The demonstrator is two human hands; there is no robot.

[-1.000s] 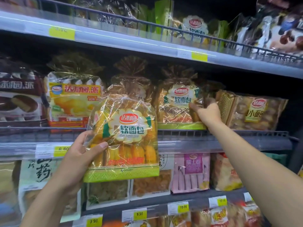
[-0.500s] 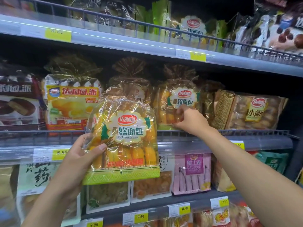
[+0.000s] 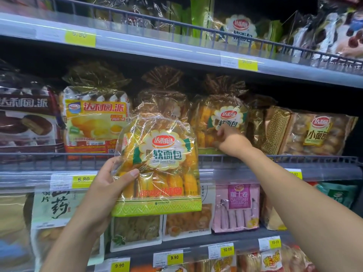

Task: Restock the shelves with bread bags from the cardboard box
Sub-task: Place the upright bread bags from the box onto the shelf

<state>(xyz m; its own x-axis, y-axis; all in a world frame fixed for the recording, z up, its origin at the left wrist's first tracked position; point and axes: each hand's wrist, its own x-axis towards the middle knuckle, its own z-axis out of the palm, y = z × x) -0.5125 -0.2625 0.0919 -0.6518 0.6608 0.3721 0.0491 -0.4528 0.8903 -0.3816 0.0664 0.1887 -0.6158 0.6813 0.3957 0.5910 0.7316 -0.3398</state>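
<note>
Shelves of packaged bread fill the frame. At lower centre the left hand [image 3: 110, 185] grips a soft bread bag [image 3: 159, 165] by its lower left edge, thumb across the front, holding it upright in front of the middle shelf [image 3: 59, 174], not yet on it. At centre right the right hand [image 3: 233, 142] reaches over the rail [image 3: 294, 159] and touches a matching shelved bag [image 3: 222, 118]; whether its fingers pinch the wrapper cannot be told. Likely risk: the row looks tightly packed, so pushing the held bag in could squash loaves or snag it on the rail.
</note>
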